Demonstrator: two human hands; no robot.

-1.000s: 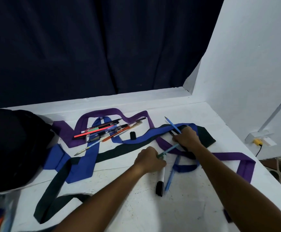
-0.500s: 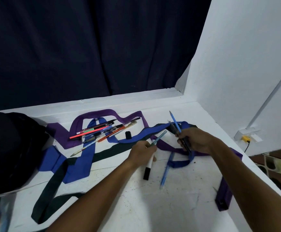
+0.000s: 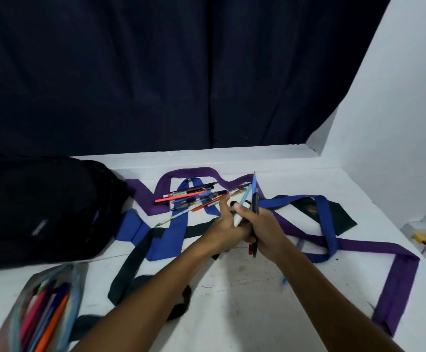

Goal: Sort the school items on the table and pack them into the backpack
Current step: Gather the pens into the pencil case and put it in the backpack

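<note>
White table point(image 3: 245, 313) set against a dark curtain point(image 3: 156, 72), with a white wall point(image 3: 397, 110) on the right. Black backpack point(image 3: 36, 209) lies at the left of the table, its opening not visible. Three cloth ties trail across the surface and cross one another: a purple tie point(image 3: 400, 278) from the far centre to the right edge, a blue tie point(image 3: 326, 219) looping through the middle, a dark green tie point(image 3: 130, 265) running toward the near left. Clear pencil case point(image 3: 41, 313) at the near left corner, open, holding coloured pencils, blurred. Loose pile of pens point(image 3: 194, 198) rests on the purple and blue ties, just right of the backpack. The two hands meet above the table centre, touching. Right hand point(image 3: 265, 229): fingers curled round a bundle of pens point(image 3: 254, 199) held near upright, tips above the fist, lower ends projecting below it; the bundle includes a long blue pen and darker ones, exact count cannot be told. Left hand point(image 3: 226, 228): fingers curled about a white marker point(image 3: 240, 214) pressed against the bundle, index finger extended toward the pile. One blue pen point(image 3: 284, 280) lies on the table partly hidden by the right forearm. Small yellow plug point(image 3: 420, 237) at the wall socket, far right
</note>
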